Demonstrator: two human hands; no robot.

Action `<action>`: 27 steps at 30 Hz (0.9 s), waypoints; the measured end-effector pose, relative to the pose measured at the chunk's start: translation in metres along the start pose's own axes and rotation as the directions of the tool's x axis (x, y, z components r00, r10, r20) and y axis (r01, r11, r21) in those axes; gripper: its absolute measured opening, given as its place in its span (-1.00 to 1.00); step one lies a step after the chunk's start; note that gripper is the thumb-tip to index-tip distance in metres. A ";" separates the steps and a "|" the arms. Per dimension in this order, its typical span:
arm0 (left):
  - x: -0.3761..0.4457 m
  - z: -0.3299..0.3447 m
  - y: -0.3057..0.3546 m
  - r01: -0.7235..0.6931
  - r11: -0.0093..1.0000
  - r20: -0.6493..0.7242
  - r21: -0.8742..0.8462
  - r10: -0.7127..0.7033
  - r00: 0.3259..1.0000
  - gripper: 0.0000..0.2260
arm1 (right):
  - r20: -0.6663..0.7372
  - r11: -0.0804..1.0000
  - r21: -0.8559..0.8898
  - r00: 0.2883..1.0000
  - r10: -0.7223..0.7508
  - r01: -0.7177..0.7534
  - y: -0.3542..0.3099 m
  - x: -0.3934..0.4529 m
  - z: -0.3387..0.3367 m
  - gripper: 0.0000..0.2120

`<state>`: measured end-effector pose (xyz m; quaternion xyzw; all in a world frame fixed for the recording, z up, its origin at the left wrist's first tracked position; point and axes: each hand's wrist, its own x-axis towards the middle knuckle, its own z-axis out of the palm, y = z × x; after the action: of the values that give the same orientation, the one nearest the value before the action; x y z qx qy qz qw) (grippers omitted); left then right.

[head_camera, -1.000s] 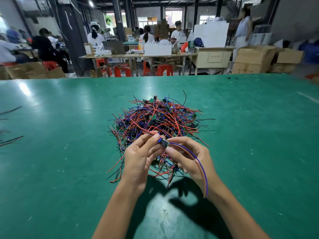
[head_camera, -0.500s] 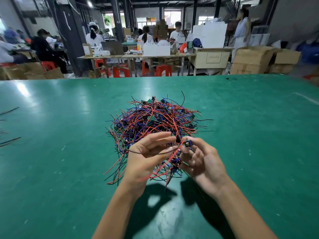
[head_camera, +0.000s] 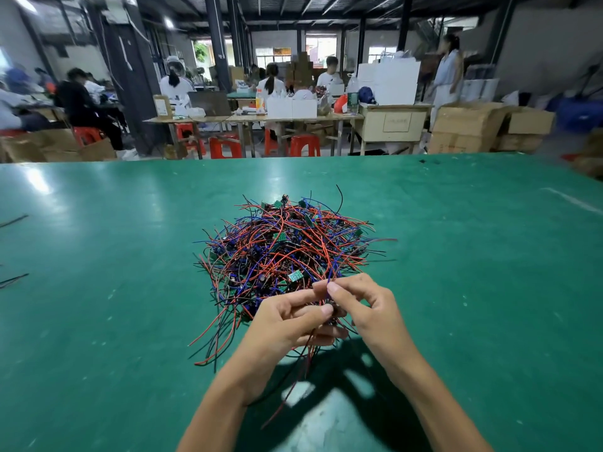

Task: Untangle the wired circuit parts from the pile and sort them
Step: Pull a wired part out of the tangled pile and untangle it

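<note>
At the near edge of the pile [head_camera: 287, 252] of red, blue and black wired circuit parts on the green counter [head_camera: 98, 288], both hands meet. His or her left hand [head_camera: 287, 324] has its grip curled round a small bundle of wires, thumb pressed on top. Just beside it, the right hand [head_camera: 365, 308] pinches a wire [head_camera: 330, 272] between thumb and forefinger, other fingers curled.

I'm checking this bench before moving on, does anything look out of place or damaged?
Nothing looks damaged. A few loose wires lie at the green table's far left edge, apart from the pile. Both hands pinch wires at its near edge.
</note>
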<state>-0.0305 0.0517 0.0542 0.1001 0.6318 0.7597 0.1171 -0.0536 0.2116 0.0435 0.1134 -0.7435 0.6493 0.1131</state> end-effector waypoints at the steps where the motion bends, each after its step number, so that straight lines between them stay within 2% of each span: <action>1: 0.000 -0.001 0.001 0.009 1.000 -0.010 0.000 -0.009 1.000 -0.68 | -0.004 1.000 -0.007 1.000 0.011 -0.011 0.000 0.000 0.001 -0.81; 7: 0.001 0.000 0.003 0.028 1.000 -0.061 -0.003 -0.028 0.998 -0.81 | 0.016 0.999 0.020 0.999 0.038 -0.038 -0.007 -0.004 0.010 -0.76; 10: 0.001 0.004 0.003 0.019 1.000 -0.109 0.013 -0.017 0.994 -0.83 | 0.063 0.978 0.170 0.992 0.111 -0.120 -0.008 -0.005 0.014 -0.80; 13: 0.001 0.008 0.002 -0.007 0.997 -0.175 0.073 0.019 0.984 -0.80 | 0.105 0.951 0.242 0.980 0.169 -0.191 -0.006 -0.010 0.024 -0.73; 18: -0.001 0.011 0.000 -0.007 0.976 -0.224 0.218 0.057 0.973 -0.76 | 0.005 0.955 0.187 0.973 0.232 -0.229 0.001 -0.013 0.039 -0.71; 22: -0.003 0.013 0.003 0.039 0.970 -0.151 0.242 -0.002 0.989 -0.80 | -0.075 0.958 0.149 0.963 0.259 -0.246 0.001 -0.009 0.032 -0.71; 27: -0.008 0.017 0.005 0.112 0.952 0.009 0.285 -0.119 0.993 -0.86 | -0.204 0.933 0.144 0.913 0.354 -0.329 0.001 0.002 0.011 -0.66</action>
<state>-0.0183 0.0646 0.0624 0.0889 0.7375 0.6515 0.1540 -0.0557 0.2005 0.0418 -0.0872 -0.6982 0.7065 0.0757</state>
